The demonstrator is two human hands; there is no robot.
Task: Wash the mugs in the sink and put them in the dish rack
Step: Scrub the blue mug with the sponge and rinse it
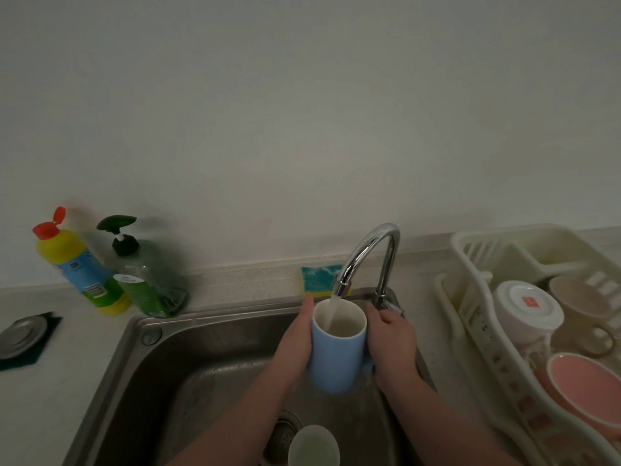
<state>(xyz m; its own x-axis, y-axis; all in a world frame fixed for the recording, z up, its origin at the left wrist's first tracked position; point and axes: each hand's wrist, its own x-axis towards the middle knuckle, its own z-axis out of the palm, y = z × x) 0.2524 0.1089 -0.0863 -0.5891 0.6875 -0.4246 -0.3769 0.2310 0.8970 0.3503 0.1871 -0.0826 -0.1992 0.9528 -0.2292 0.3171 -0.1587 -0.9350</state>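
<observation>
A light blue mug point(332, 361) with a white inside stands upright under the running tap point(366, 260), over the steel sink point(141, 371). Water streams into its mouth. My left hand point(295, 344) grips the mug's left side. My right hand point(391, 341) holds it on the right, where the handle is hidden behind the fingers. A second mug, pale green point(314, 447), lies in the sink bottom by the drain. The cream dish rack point(470, 311) at the right holds a white mug point(527, 309) upside down, a beige mug point(581, 306) and a pink mug point(591, 388).
A yellow-and-teal sponge point(319, 279) sits behind the sink next to the tap. At the back left stand a yellow bottle with a red cap point(79, 264) and a green pump bottle point(144, 274). A round metal lid point(23, 334) lies on the counter at far left.
</observation>
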